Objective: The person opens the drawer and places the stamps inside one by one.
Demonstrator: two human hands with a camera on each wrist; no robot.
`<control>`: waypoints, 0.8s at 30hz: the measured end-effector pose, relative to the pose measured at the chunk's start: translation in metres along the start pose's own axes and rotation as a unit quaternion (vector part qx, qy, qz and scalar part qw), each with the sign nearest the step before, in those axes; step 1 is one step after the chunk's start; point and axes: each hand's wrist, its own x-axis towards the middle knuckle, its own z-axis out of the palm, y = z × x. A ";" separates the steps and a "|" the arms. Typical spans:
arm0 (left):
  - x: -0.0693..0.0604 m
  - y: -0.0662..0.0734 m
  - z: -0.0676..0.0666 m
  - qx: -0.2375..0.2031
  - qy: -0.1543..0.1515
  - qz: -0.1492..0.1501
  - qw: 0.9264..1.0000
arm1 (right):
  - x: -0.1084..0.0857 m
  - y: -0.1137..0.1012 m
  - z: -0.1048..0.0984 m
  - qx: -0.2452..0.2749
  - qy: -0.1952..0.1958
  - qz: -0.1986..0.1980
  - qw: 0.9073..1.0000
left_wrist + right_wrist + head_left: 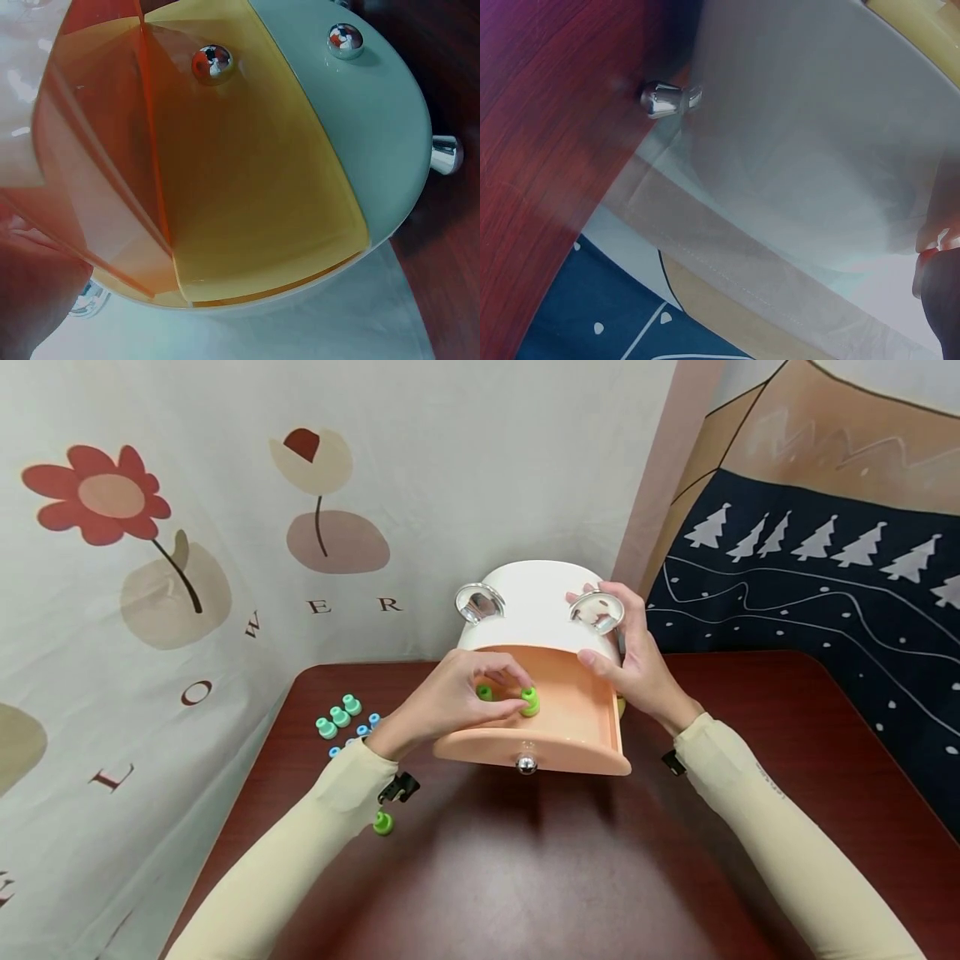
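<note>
A white rounded cabinet (536, 581) with two shiny ears has its peach top drawer (577, 752) pulled out. My left hand (457, 693) reaches over the drawer and pinches a green stepped peg (530, 702) between thumb and fingertips. Behind those fingers, another green peg (484, 692) partly shows inside the drawer. At the cabinet's right side, my right hand (637, 664) holds its upper edge, fingers behind the right ear (597, 612) and thumb at the front rim. In the left wrist view, the yellow drawer (259, 172) and grey-green drawer (382, 127) are closed.
Several teal pegs (340, 717) and blue pegs (374, 720) stand on the dark red table (570, 877) left of the cabinet. One green peg (383, 823) is below the left wrist. Printed cloth (465, 460) hangs behind the table.
</note>
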 end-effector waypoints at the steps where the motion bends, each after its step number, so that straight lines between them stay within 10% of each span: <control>1: -0.001 -0.001 0.000 -0.006 0.004 0.000 1.000 | 0.000 0.000 0.000 0.000 0.000 0.001 1.000; 13: -0.026 -0.001 -0.004 -0.020 0.094 0.011 0.995 | -0.002 0.000 0.000 0.007 0.002 -0.002 1.000; 24: -0.080 -0.005 -0.020 0.052 0.202 0.024 0.978 | 0.000 0.000 0.000 0.019 -0.003 -0.011 1.000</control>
